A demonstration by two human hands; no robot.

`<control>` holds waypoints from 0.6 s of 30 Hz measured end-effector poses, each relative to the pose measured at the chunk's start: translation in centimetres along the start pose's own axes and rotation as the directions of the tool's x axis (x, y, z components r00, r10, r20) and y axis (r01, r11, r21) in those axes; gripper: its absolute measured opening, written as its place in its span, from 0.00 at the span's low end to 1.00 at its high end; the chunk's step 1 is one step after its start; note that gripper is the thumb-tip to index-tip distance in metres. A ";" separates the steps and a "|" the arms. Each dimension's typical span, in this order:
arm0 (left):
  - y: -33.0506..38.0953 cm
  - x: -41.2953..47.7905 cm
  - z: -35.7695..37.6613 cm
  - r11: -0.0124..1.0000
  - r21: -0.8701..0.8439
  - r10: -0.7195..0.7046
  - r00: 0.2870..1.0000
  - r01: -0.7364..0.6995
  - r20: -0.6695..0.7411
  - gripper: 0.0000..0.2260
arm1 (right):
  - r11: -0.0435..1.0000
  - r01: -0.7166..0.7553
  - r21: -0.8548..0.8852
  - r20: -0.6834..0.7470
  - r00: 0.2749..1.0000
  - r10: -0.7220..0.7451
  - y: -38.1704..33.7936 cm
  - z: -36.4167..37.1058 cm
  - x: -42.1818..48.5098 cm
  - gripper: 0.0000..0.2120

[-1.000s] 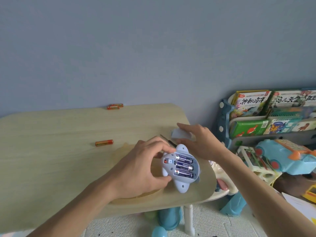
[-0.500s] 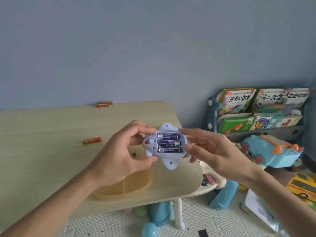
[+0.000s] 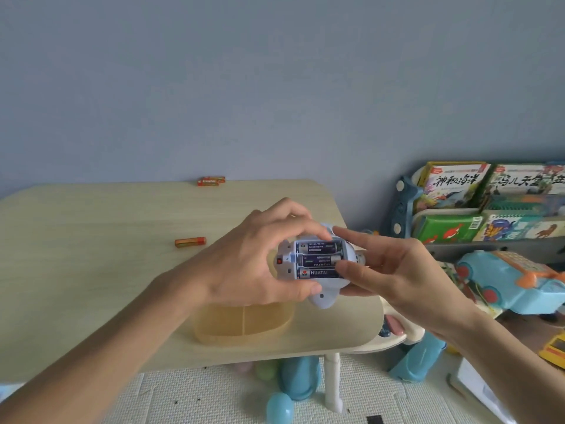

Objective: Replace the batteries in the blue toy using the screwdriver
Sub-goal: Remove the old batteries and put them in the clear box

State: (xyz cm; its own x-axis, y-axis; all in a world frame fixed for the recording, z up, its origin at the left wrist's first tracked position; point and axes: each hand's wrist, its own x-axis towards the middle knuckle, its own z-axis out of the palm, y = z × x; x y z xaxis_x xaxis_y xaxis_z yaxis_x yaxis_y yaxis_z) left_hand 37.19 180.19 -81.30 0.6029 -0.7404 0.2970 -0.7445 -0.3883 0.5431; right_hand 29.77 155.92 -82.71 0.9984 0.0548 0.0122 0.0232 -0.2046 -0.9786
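Toy [image 3: 322,297] ends hidden by left grip [image 3: 253,264], right grip [image 3: 394,270]; books [image 3: 526,182] cut off rt edge.

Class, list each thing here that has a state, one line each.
blue toy, held above table, battery compartment uncovered
three batteries, seated in compartment
left hand, grips blue toy
right hand, holds blue toy, thumb on lowest battery
orange battery, lying loose on table

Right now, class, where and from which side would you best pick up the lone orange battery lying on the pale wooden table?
Pinch the slim orange cylindrical battery across its middle, coming down from above. It lies flat on the pale wooden table, long axis left to right, so its near and far sides stand free for fingertips.
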 end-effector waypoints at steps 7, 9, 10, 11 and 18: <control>1.0 0.6 0.8 0.980 0.196 0.035 0.998 -0.044 0.052 0.15 | 0.990 0.003 -0.141 -0.006 1.000 -0.004 -0.5 0.3 -0.2 0.30; 1.1 0.8 0.8 0.975 0.213 0.048 0.998 -0.057 0.046 0.15 | 0.987 0.006 -0.158 -0.005 1.000 -0.007 -0.9 0.3 -0.2 0.26; 1.1 0.9 0.7 0.974 0.217 0.047 0.998 -0.057 0.049 0.15 | 0.984 0.012 -0.175 0.002 1.000 -0.012 -1.1 0.3 -0.2 0.25; 1.1 1.0 0.7 0.973 0.222 0.047 0.998 -0.057 0.053 0.16 | 0.981 0.019 -0.194 0.008 1.000 -0.018 -1.4 0.3 -0.3 0.23; 0.9 1.5 0.4 0.979 0.180 0.096 0.995 -0.093 -0.010 0.12 | 0.965 0.093 -0.245 -0.009 0.995 -0.099 -2.4 1.4 -0.4 0.16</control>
State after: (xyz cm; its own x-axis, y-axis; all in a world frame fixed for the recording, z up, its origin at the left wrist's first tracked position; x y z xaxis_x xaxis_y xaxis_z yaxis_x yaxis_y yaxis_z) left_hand 37.36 178.51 -80.68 0.5315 -0.7686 0.3560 -0.8365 -0.4102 0.3633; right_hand 29.25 157.75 -80.68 0.9917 0.0658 0.1106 0.1282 -0.4317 -0.8929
